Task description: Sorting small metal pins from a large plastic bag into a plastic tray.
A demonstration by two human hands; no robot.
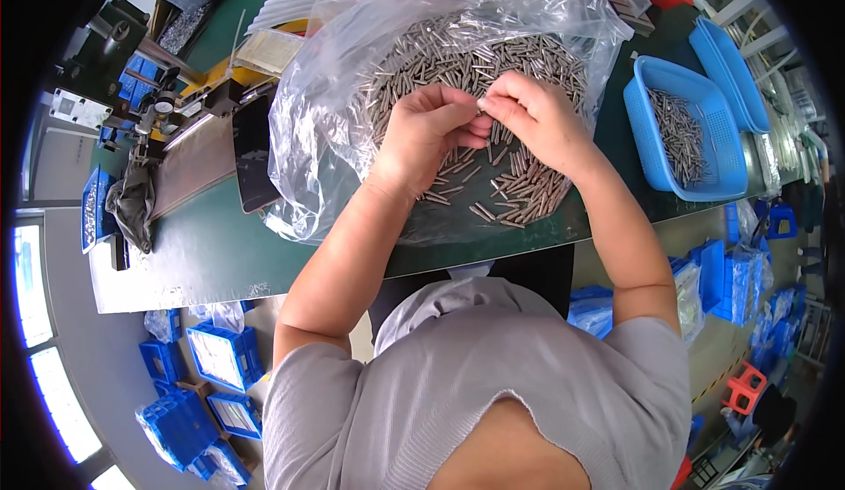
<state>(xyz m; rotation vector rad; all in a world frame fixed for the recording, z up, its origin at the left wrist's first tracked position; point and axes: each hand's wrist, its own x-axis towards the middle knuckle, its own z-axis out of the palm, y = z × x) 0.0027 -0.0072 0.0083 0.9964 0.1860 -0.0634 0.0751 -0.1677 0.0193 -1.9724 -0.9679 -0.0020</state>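
My left hand (421, 138) and my right hand (539, 122) meet over a big heap of small metal pins (422, 54). Thumb and forefinger of the right hand pinch a tiny silvery piece that looks like one of these pins. The left hand's fingers are curled in, their tips almost touching the right's; what lies inside them is hidden. Under the heap and around it spreads a clear plastic bag (304, 129), its mouth open toward me. A smaller group of pins (532, 189) lies loose at the near right of the heap, below my right wrist.
To the right, a blue plastic basket (647, 138) holds more pins, beside another blue basket (735, 85). A dark flat tablet-like panel (253, 156) and a bench device with a dial (163, 103) stand left on the green table (352, 266). Blue crates (220, 358) fill the floor.
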